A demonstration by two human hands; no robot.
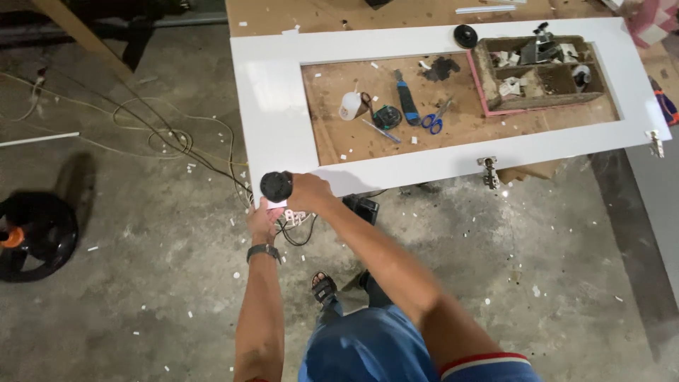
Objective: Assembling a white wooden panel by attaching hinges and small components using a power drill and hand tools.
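A white door frame panel (276, 106) lies flat on a wooden workbench, its open middle showing the bench top. At its near left corner my right hand (308, 192) grips a black round-headed power tool (276, 186) held against the panel's edge. My left hand (264, 218), a dark watch on its wrist, is just below the tool, holding a small pink and white piece (276, 205) at the corner. Two metal hinges (488, 171) stick out from the panel's near edge and right end.
Inside the frame opening lie a white bottle (349, 106), a blue utility knife (407, 99), blue scissors (434, 122) and a wooden tray of hardware (541, 71). Yellow and black cables (170, 138) run over the concrete floor. A black fan (35, 233) sits far left.
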